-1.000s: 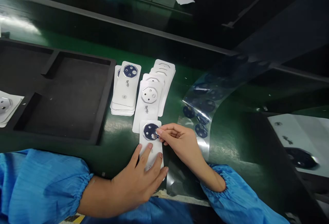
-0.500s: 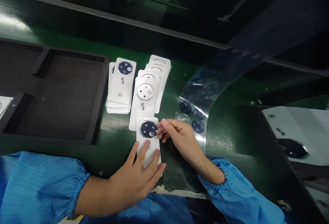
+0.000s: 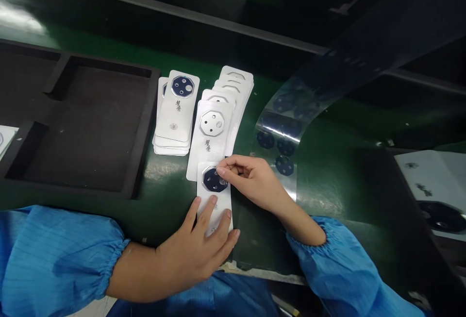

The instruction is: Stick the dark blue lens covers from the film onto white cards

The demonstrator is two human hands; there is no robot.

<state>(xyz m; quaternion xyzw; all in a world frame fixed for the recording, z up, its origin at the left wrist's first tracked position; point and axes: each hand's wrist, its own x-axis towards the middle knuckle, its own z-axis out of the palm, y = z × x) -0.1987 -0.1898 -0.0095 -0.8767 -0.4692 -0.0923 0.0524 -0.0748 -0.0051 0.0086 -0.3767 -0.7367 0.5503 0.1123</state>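
A white phone-shaped card (image 3: 204,204) lies on the green table in front of me. My left hand (image 3: 199,244) presses it down with spread fingers on its lower half. Over the card's octagonal frame sits a dark blue sticker (image 3: 210,179) with several round holes. My right hand (image 3: 251,178) pinches at the sticker's upper right edge, its thumb and index fingertips hiding that part. Just behind, a fanned stack of white cards (image 3: 198,161) shows white octagons. To its left is another stack of cards (image 3: 178,125), its top one bearing a dark blue octagon.
A clear film strip (image 3: 269,157) with dark blue stickers curves back on the right. At left stands a black divided tray (image 3: 145,127). A dark box at far right holds a large printed white sheet (image 3: 417,169). A grey rail (image 3: 204,18) crosses behind.
My right hand has moved slightly left and up, its fingertips now over the sticker's upper right edge. The left hand keeps its place on the card. The whole view has shifted a little.
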